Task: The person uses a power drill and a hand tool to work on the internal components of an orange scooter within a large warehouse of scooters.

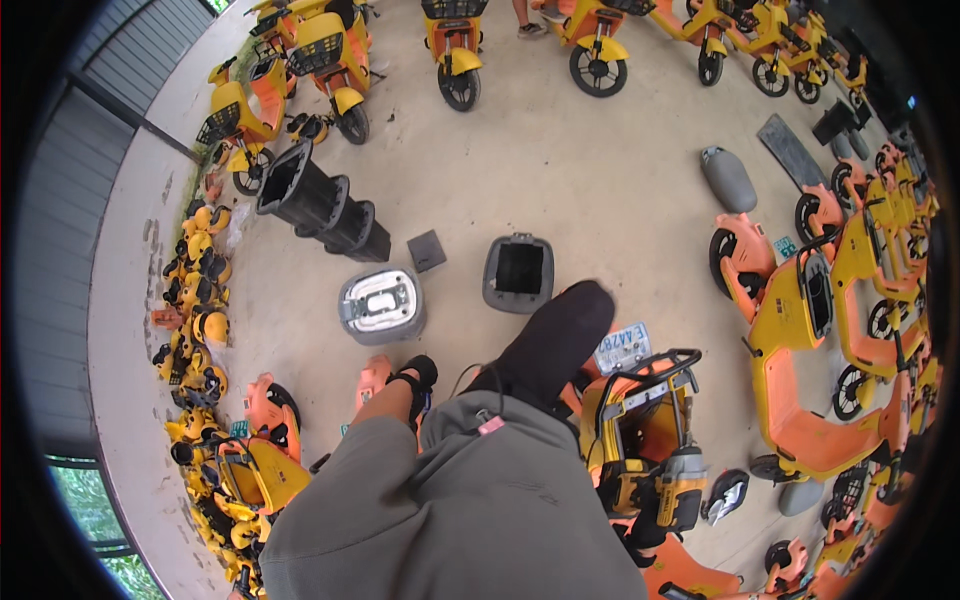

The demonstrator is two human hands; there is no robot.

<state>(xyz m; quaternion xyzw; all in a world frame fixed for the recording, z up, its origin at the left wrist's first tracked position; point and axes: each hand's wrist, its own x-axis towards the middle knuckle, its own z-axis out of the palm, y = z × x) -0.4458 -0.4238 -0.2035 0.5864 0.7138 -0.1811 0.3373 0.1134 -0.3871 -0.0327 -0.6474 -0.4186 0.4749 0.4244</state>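
Observation:
My right hand (651,522), in a black glove, grips a yellow-and-black cordless power tool (668,485) with a grey nose housing, over an orange-and-yellow scooter (630,430) with a black rear rack and licence plate (622,349). My left hand (418,375) appears gloved in black and hangs low to the left; its fingers are unclear. My black-clad leg (545,345) extends forward beside the scooter. Ahead on the floor are an open black bin (518,298), a grey casing with a white top (390,320) and a dark square plate (425,250).
Stacked black bins (320,205) stand front left. Scooters line the back (450,55) and right (795,390), with a grey seat (728,180) and long dark board (790,150) nearby. Piled helmets (210,325) edge the left wall. Another person's leg (525,20) shows at the top.

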